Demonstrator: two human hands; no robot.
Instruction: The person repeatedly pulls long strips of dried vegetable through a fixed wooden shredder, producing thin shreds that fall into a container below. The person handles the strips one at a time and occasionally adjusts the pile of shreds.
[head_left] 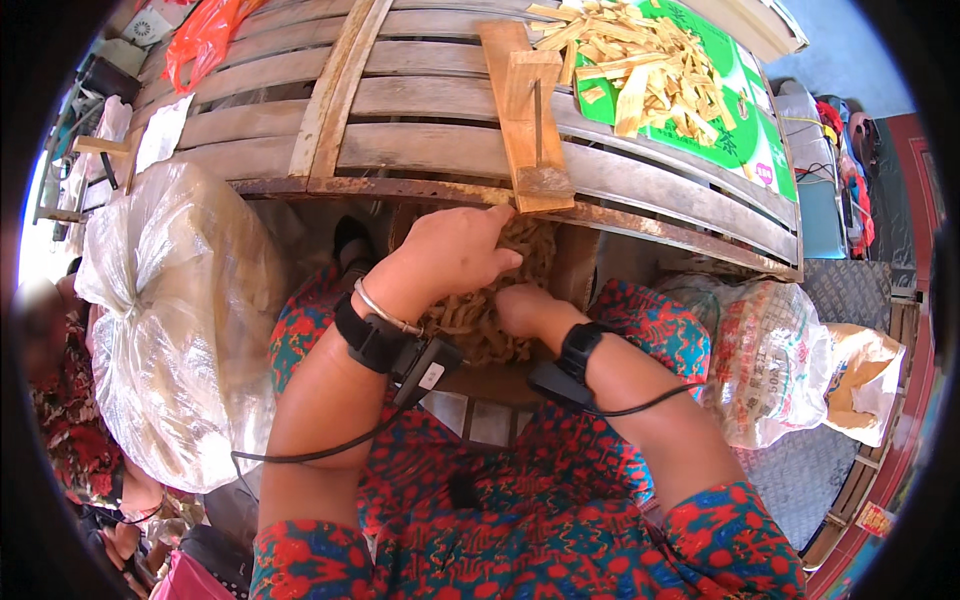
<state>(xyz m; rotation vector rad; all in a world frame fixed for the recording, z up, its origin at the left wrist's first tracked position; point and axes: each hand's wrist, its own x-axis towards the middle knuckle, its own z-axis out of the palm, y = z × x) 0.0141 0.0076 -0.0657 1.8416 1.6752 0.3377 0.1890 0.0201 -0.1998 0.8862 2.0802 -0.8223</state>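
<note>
My left hand (462, 252) is at the table's front edge, its index finger by the near end of a wooden frame (522, 140) with a thin metal rod along it. Thumb and index finger are apart, and nothing shows between them. Below, my right hand (527, 310) reaches into a cardboard box (575, 265) of dried yellow-brown strips (470, 325). Its fingers look curled in among them; what they hold is hidden. A heap of paler cut strips (665, 65) lies on a green printed sheet (775, 150) to the right of the frame.
The slatted wooden table (430, 98) has a rusty metal front edge. A large, full clear plastic bag (185, 330) stands at left, a woven sack (765, 355) at right. An orange-red plastic bag (208, 40) lies at the far left. Another person (75, 430) sits at the left edge.
</note>
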